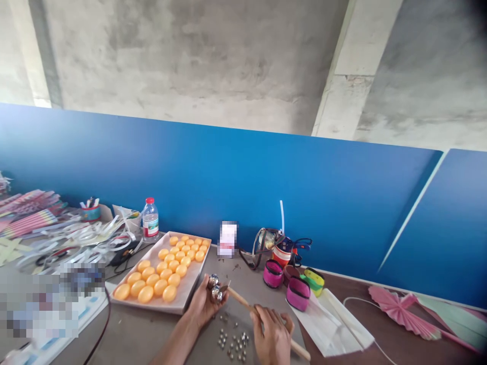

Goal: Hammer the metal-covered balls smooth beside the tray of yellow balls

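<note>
My left hand [203,304] is wrapped round shiny silver balls [215,288], which show at its fingertips above the grey table [152,337]. My right hand [272,329] grips a light wooden stick [239,298]; the stick's upper end reaches the silver balls and its lower end sticks out past the palm. What the tip touches is too small to tell. Several small silver bells or beads [239,344] lie on the table between my two hands. Left of my left hand stands a white tray [186,284] with several orange balls [166,274] in it.
A red-capped bottle [150,223] stands behind the tray. Pink bands [298,293], a green-yellow band [314,280] and white sheets [335,324] lie on the right. White strips [91,238] and cables cover the left. A blue partition [236,177] runs behind; a pink pleated fan [403,309] lies far right.
</note>
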{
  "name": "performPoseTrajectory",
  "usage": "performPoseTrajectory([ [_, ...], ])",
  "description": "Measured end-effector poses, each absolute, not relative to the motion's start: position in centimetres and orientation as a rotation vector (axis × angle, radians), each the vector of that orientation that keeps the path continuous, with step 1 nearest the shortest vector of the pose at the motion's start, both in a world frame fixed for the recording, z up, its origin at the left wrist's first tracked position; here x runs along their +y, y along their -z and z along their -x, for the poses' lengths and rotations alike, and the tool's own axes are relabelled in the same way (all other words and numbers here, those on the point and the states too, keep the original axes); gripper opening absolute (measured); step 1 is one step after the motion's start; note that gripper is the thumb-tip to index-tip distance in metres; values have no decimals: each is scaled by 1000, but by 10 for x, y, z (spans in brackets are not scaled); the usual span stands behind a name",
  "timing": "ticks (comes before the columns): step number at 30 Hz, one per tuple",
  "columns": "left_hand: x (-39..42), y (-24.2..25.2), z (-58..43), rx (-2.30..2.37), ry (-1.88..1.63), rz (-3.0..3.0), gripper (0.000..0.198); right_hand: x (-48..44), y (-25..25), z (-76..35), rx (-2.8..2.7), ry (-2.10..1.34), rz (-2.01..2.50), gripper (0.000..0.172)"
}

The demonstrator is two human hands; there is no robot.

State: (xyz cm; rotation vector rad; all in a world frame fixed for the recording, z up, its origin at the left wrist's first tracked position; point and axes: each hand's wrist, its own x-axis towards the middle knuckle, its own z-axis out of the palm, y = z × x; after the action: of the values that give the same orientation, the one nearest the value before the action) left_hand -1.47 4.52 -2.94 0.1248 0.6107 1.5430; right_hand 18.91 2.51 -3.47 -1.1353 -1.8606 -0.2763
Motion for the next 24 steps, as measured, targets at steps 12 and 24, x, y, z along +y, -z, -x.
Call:
performPoseTrajectory([
  [12,43,25,13,640,-1523,-111,25,25,33,-189,-1877,328,1109,33],
  [24,40,20,11,627,-1527,-101,26,22,32,-188,-1870,249,1139,39],
])
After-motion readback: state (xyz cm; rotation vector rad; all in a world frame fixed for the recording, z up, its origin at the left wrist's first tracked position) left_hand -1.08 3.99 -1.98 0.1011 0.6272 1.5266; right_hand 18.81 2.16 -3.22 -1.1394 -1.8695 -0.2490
